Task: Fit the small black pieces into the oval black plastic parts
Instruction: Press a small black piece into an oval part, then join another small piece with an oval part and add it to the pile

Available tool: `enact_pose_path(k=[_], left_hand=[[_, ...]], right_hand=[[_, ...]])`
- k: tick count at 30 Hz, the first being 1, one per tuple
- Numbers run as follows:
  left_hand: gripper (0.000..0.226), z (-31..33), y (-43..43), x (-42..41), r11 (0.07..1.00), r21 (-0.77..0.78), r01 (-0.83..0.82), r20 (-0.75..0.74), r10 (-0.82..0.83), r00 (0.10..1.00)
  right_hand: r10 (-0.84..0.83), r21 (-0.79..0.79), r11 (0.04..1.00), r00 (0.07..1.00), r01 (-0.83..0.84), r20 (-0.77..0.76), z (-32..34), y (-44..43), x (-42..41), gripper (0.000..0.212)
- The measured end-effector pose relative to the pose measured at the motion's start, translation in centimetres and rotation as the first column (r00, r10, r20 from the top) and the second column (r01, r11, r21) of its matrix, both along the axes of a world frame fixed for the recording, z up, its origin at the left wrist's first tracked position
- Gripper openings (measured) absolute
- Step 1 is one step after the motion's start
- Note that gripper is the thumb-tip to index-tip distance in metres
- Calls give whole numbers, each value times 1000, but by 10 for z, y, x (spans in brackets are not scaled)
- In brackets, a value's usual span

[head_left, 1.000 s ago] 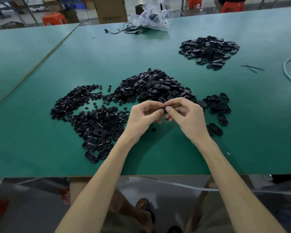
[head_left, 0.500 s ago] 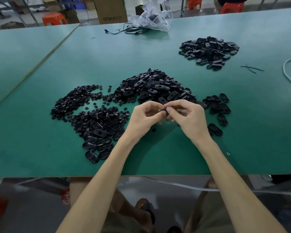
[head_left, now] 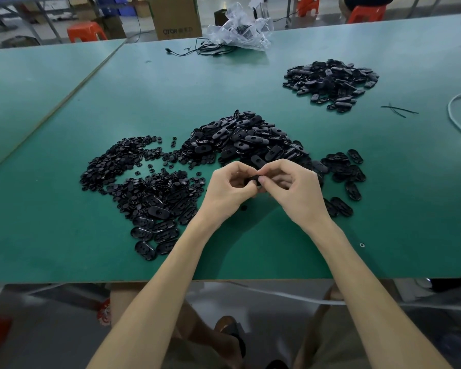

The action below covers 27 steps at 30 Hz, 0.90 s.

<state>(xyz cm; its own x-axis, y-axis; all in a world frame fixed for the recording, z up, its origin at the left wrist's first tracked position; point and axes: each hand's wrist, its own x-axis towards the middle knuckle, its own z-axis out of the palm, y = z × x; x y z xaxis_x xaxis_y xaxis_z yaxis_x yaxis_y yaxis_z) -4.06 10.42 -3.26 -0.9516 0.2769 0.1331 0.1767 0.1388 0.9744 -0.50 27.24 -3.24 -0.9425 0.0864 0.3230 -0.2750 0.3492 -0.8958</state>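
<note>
Reaching in over the near edge of the worktop (head_left: 250,251) with both bare forearms, converging just on the near side of the centre heap (head_left: 245,139) of oval parts. Pinching one oval part (head_left: 252,179) between left hand (head_left: 224,194) and right hand (head_left: 297,194), held above the worktop. Gripping with fingers (head_left: 263,179) curled on both sides, thumbs on top, tips nearly touching. Can't tell whether a small piece is seated in it: mostly hidden by the fingers.

Under the hands, near side of the heap: one loose small piece (head_left: 243,208). Near-left of the heap: mixed pile (head_left: 157,206) of small pieces and ovals. Left of it: spread of small black pieces (head_left: 117,163). Right of it: scattered ovals (head_left: 343,169). Far right of the heap, well apart: second pile (head_left: 330,81) of oval parts. Beyond the heap at the far edge: black cable (head_left: 197,50), crumpled clear bag (head_left: 240,30), cardboard box (head_left: 175,20) behind.
</note>
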Motion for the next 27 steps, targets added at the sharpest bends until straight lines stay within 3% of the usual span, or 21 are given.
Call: enact_pose_path(k=[7,16,27], left_hand=[[20,-3,0,-2,999,20,-31,-5,32,999],[17,-3,-3,-4,984,175,20,-6,-19,1000],[15,-2,-4,-3,987,163,-7,-20,11,1000]], right_hand=[[11,21,1000,1000,-11,-18,-1,-1,0,16],[-29,-15,999,998,29,-51,0,2,-1,18],[-21,37,999,997,24,-72,-1,0,0,24]])
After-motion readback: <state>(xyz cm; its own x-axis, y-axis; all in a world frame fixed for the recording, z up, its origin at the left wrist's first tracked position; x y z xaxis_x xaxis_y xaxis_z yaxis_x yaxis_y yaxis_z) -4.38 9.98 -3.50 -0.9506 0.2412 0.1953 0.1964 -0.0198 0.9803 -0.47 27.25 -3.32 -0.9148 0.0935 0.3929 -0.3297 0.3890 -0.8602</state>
